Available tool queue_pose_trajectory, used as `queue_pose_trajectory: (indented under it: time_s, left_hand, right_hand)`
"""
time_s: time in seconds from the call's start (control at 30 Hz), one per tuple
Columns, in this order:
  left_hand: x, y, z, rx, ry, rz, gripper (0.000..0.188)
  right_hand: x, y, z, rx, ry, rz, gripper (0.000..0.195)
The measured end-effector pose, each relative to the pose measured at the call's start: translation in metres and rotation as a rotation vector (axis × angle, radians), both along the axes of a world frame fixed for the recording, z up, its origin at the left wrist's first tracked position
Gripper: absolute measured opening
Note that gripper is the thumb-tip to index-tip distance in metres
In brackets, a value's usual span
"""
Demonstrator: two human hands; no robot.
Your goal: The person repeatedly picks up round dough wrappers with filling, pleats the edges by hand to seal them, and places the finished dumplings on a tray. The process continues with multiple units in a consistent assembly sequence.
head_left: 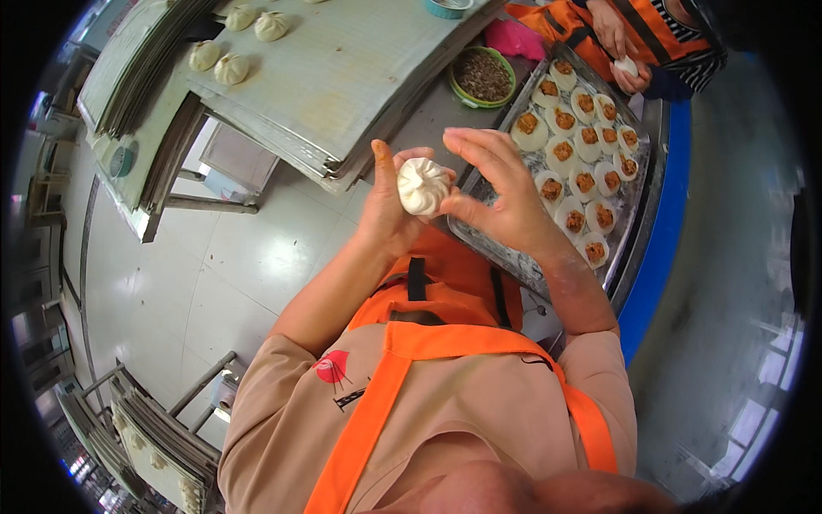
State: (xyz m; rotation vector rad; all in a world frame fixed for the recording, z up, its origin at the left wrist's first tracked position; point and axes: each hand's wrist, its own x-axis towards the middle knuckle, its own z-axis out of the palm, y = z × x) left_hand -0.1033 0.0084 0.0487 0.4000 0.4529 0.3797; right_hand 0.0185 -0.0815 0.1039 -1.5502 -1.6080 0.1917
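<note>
A pleated white dough bun, gathered at its top, rests in my left hand. The left thumb stands up along one side, and the fingers curl behind the bun. My right hand is raised at the bun's right side, its fingers spread apart. The right thumb tip is at the bun's edge; whether it touches cannot be told. To the right, a floured metal tray carries rows of round dough wrappers topped with orange-brown filling.
Stacked boards at upper left bear several finished buns. A green-rimmed bowl of dark filling stands beyond the tray, near pink cloth. A co-worker's hands hold white dough at upper right. A board rack stands lower left.
</note>
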Motion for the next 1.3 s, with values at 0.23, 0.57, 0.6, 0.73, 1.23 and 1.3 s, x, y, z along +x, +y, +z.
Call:
queue_pose_trajectory:
  time_s: [0.23,0.57,0.6,0.73,1.23,1.3]
  left_hand:
    - [-0.024,0.016,0.016,0.014,-0.143,0.137,0.067]
    - [-0.082,0.024,-0.033,-0.023,-0.008,0.216,0.063]
    - [-0.086,0.025,-0.035,-0.027,0.002,0.232,0.062]
    - [-0.098,0.031,-0.043,-0.014,0.016,0.250,0.060]
    - [-0.001,-0.010,-0.029,0.205,0.043,-0.359,0.037]
    - [0.044,-0.032,-0.032,0.172,0.163,-0.527,0.027]
  right_hand:
    - [-0.016,0.057,-0.014,-0.295,0.315,0.163,0.076]
    - [-0.041,0.247,-0.084,-0.026,-0.048,0.081,0.055]
    - [-0.044,0.249,-0.086,-0.028,-0.022,0.065,0.055]
    - [-0.055,0.251,-0.089,-0.026,0.049,-0.013,0.055]
    - [0.013,-0.084,-0.079,0.064,0.579,-0.416,0.027]
    - [0.019,-0.162,-0.084,-0.017,0.783,-0.772,0.026]
